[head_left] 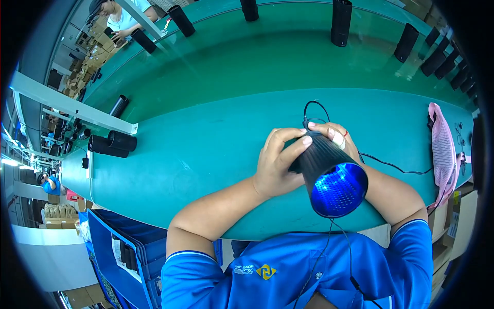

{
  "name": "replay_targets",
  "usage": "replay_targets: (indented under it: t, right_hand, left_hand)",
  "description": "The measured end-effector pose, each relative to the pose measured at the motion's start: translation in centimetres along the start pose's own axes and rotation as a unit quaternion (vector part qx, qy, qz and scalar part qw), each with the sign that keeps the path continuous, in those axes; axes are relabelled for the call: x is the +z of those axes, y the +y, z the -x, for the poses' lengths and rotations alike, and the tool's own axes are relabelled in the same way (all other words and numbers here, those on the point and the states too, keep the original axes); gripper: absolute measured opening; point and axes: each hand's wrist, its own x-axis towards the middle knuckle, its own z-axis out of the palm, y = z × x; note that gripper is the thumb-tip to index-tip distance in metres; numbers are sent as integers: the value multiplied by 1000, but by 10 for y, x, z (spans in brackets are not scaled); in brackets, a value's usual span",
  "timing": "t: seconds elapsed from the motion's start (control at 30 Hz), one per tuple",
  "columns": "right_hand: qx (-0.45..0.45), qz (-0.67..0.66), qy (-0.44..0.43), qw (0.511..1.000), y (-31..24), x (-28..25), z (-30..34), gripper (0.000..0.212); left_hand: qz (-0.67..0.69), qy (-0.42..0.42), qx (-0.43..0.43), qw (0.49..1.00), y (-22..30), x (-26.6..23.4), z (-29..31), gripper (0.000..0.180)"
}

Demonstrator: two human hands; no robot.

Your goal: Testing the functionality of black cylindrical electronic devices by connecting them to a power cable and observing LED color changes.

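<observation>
A black ribbed cylindrical housing (324,154) is held tilted above the table's near part, its wide open end facing me. Blue light fills its inside, where rows of small holes show. My left hand (280,159) is closed round its far left side, thumb on top. My right hand (335,136) grips the far right side, with white tape on one finger and a red band on another. A black cable plug (305,124) meets the housing's far end beside my right fingertips; its lead loops up behind. The underside of both grips is hidden.
Two black cylinders (110,144) lie at the left. More black cylinders (341,26) stand on the darker green strip beyond the table (206,149). A pink mesh bag (443,154) is at the right edge, blue bins (121,252) lower left. Another person (126,20) sits far left.
</observation>
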Motion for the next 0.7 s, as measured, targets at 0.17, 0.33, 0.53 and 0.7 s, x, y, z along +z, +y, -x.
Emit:
replay_targets:
  t: [0.17, 0.33, 0.53, 0.7]
  right_hand:
    - [-5, -3, 2, 1000, -3, -1, -1, 68]
    - [-2, 11, -8, 1000, -3, -2, 0, 69]
    - [-6, 8, 5, 1000, -4, 0, 0, 69]
    - [-35, -2, 30, 999, -2, 3, -1, 68]
  left_hand:
    - [-19, -14, 16, 1000, 0, 0, 1, 71]
    - [-18, -14, 20, 1000, 0, 1, 2, 70]
    - [-17, -10, 27, 999, 0, 0, 2, 71]
    - [-10, -7, 30, 999, -2, 1, 2, 71]
